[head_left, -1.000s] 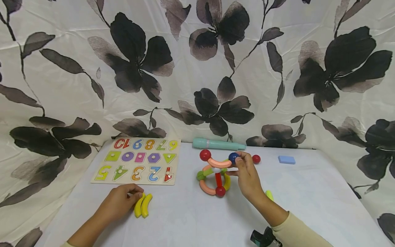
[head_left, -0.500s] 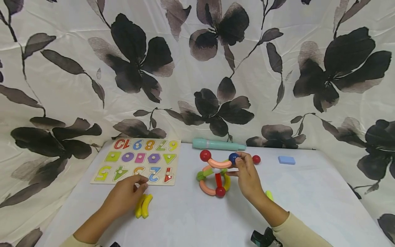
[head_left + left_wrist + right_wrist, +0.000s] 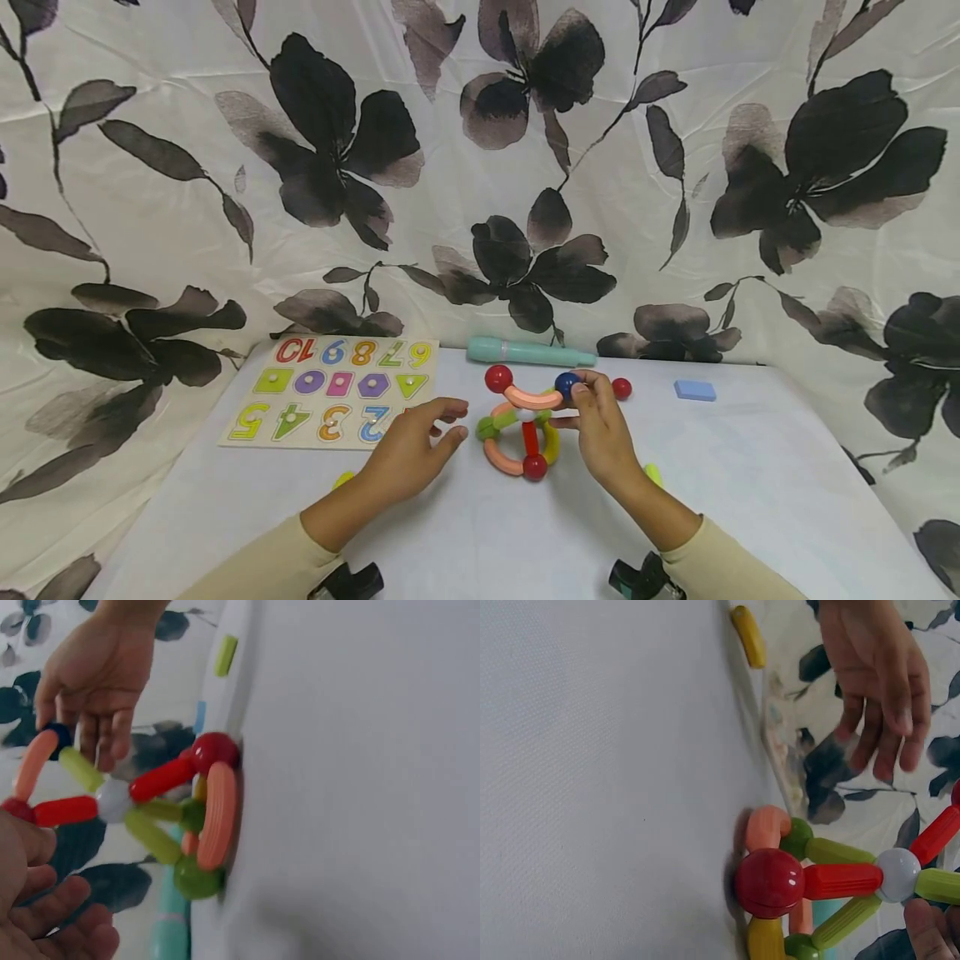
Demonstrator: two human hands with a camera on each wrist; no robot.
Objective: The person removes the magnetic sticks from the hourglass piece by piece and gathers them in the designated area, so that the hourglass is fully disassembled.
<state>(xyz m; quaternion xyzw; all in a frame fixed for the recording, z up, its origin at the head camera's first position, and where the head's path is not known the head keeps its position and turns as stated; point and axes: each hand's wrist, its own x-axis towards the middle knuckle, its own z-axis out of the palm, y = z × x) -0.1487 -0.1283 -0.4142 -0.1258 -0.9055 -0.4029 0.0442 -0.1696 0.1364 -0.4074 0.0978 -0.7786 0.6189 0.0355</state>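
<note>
A ball-and-stick construction toy (image 3: 532, 400) stands on the table, built of coloured balls joined by straight and curved sticks. My right hand (image 3: 603, 429) pinches the blue ball (image 3: 566, 383) at its upper right. My left hand (image 3: 412, 446) is just left of the toy, fingers loosely bent and holding nothing. In the left wrist view a white ball (image 3: 115, 801) joins several sticks at the toy's middle. Close up in the right wrist view is a red ball (image 3: 770, 883) at its base. My left forearm mostly hides the yellow curved sticks (image 3: 343, 479).
A number-and-shape puzzle board (image 3: 322, 392) lies at the left. Behind the toy is a mint-green tube-shaped object (image 3: 531, 352). A loose red ball (image 3: 622, 388), a blue block (image 3: 695, 390) and a yellow-green stick (image 3: 653, 475) lie to the right. Floral fabric (image 3: 480, 183) hangs at the back.
My left hand has left the yellow curved sticks and moved right, past the puzzle board's front edge, to beside the toy. My right hand and the toy have stayed in place.
</note>
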